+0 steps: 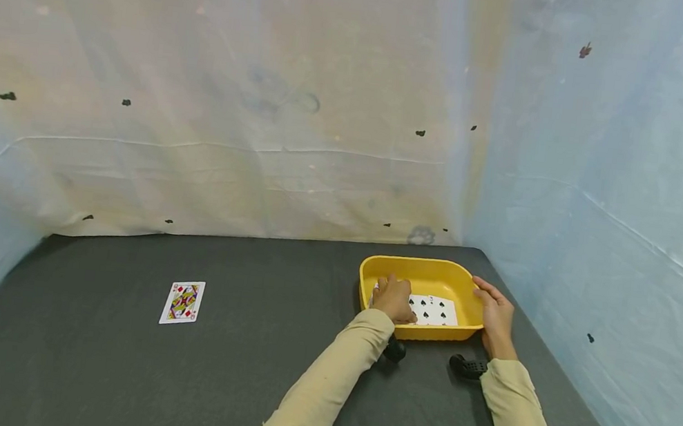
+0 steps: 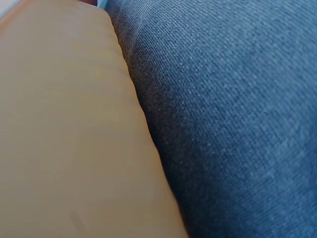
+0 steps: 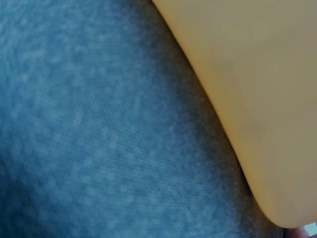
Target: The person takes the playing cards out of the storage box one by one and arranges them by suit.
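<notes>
1 spade card (image 1: pixel 436 310) lies in the yellow tray (image 1: pixel 429 271) under the left hand (image 1: pixel 394 298), whose curled fingers' grip cannot be told, the right hand (image 1: pixel 496 314) rests relaxed on the rim, and 1 diamond face card (image 1: pixel 183 302) lies well left of the fingers, outside.

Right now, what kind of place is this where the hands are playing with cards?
Probably a small recording booth, not a home. Pale painted cloth walls close in a table with a dark grey cover. On it are only a yellow tub with a spades card inside and one face card.
</notes>
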A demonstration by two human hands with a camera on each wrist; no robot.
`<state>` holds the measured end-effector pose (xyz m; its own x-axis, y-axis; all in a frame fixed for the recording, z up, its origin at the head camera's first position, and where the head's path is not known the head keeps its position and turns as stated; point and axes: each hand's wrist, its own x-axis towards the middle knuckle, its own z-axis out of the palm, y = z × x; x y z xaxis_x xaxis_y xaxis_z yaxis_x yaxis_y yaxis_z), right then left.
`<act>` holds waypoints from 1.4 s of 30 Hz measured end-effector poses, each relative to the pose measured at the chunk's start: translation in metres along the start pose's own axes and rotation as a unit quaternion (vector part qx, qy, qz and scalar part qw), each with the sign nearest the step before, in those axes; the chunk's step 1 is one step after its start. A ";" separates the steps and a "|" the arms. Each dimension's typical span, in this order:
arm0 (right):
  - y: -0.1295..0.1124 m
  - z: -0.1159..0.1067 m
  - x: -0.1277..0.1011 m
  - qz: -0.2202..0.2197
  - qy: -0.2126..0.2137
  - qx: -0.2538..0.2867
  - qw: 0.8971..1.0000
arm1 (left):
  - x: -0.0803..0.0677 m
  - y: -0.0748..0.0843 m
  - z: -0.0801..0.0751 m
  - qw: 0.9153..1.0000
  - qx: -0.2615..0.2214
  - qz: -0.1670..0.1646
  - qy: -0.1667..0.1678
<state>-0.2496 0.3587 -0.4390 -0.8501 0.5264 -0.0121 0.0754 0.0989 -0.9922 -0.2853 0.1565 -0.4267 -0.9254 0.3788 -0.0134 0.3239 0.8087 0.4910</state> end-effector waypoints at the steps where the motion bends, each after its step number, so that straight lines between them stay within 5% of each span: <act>1: 0.001 0.000 0.000 0.000 0.000 -0.001 1.000 | 0.000 0.000 0.000 1.000 0.002 0.000 0.003; 11: 0.004 0.001 0.000 -0.007 -0.009 -0.015 1.000 | -0.001 0.000 -0.004 0.998 -0.052 0.008 0.021; 19: 0.002 0.002 0.000 -0.013 -0.006 -0.020 1.000 | -0.003 0.005 -0.015 0.995 -0.102 0.020 0.004; 31: 0.003 0.001 0.000 -0.020 -0.008 -0.034 0.999 | -0.003 0.001 -0.018 0.980 -0.196 0.025 -0.031; 42: 0.002 -0.001 0.000 -0.021 -0.001 -0.039 0.999 | -0.002 -0.004 -0.019 0.959 -0.281 0.041 -0.002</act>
<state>-0.2486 0.3594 -0.4409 -0.8547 0.5183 0.0280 0.0807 0.1860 -0.9792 -0.2883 0.1439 -0.4125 -0.9004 0.4331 0.0415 0.2361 0.4062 0.8828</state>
